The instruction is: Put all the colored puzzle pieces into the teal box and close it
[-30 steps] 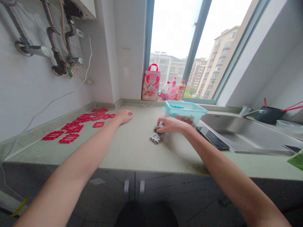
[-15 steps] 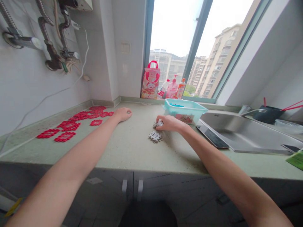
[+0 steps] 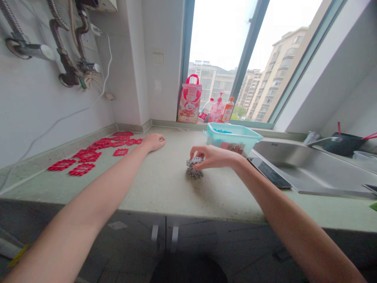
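With fingers and thumb, my right hand (image 3: 207, 156) pinches a grey-white interlocking plastic piece (image 3: 194, 160). Directly under it on the counter lies a second grey piece (image 3: 195, 173), partly covered; I cannot tell whether the two touch. My left hand (image 3: 155, 142) rests on the counter further left, its fingers curled in, and whatever may be inside them is hidden. Close to its left side are several flat red interlocking plastic pieces (image 3: 88, 155), spread along the wall. A turquoise plastic tub (image 3: 235, 133) with blue pieces (image 3: 222, 131) in it stands just behind my right hand.
A phone (image 3: 269, 173) lies between the tub and the steel sink (image 3: 306, 167). On the windowsill stand a pink bag (image 3: 190, 103), a pink pump bottle (image 3: 217, 111) and other bottles. A white cable (image 3: 67, 118) hangs along the left wall.
My right hand has moved slightly towards me with the grey piece, bringing it over the other grey piece. The left hand keeps its place. The view has shifted a little.
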Demonstrator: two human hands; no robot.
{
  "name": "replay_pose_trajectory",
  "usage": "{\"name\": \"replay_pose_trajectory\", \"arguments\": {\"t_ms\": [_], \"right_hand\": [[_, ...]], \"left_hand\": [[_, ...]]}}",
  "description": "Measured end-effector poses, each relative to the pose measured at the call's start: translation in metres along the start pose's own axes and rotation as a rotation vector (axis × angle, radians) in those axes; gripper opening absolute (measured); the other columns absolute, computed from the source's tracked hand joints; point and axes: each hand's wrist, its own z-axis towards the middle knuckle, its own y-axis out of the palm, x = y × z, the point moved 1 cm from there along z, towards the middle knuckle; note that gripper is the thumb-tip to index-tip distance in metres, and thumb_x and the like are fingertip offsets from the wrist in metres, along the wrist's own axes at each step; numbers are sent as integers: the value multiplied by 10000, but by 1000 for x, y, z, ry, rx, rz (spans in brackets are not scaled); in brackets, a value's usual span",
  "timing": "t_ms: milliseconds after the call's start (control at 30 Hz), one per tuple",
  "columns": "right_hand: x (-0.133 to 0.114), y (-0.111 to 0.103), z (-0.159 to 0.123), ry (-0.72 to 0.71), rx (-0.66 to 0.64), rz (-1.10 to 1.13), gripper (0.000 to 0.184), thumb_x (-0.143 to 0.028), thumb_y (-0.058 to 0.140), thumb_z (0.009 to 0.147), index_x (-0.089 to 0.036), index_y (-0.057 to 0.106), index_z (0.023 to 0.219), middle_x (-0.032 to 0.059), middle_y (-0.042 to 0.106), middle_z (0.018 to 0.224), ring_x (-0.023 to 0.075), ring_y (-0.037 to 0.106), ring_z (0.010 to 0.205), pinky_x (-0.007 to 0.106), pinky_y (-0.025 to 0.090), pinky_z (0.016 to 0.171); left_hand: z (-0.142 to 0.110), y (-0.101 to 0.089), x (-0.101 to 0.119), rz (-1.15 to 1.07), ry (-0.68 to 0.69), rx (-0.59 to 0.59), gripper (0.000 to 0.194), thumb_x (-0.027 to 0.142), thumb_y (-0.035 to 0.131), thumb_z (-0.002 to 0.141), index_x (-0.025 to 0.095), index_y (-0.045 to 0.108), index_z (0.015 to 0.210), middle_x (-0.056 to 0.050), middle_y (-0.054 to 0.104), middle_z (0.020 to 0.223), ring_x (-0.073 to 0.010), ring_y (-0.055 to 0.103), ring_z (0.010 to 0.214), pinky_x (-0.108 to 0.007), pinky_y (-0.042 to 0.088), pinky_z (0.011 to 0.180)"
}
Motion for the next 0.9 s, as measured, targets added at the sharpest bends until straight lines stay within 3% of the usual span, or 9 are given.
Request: {"name": "replay_pose_trajectory", "arguments": {"t_ms": [133,333,567,900], "right_hand": [[-13,7,-4,73,-36,-193,452,-416,830,812,-271,692,1218,40,777,1037,190,674,790,270,418,653],[-23,18,-5,101,0,-282,622,-659,856,792,-258,669,1229,79,767,981,261,702,854,299,414,654],[-24,21,-2,51,1,-302,470,-413,840,816,-267,669,1229,48,771,954,225,701,828,275,376,647],[-11,34,16,-120,181,-276,487,-357,780,845,-230,625,1288,74,784,1089,236,698,916,290,400,762]], "left_hand": [[-1,0,0,2,-4,-2,369,477,613,972,312,817,1231,-48,767,1368,-324,711,1244,-382,544,1066],[-1,0,1,7,-3,-2,364,470,607,972,310,820,1221,-55,753,1386,-337,699,1264,-403,544,1073],[0,1,-1,8,-5,7,357,478,623,961,323,817,1218,-44,756,1383,-338,708,1239,-403,548,1056],[3,3,-4,6,-3,1,360,483,610,962,327,816,1212,-41,768,1361,-343,717,1228,-407,554,1040]]}}
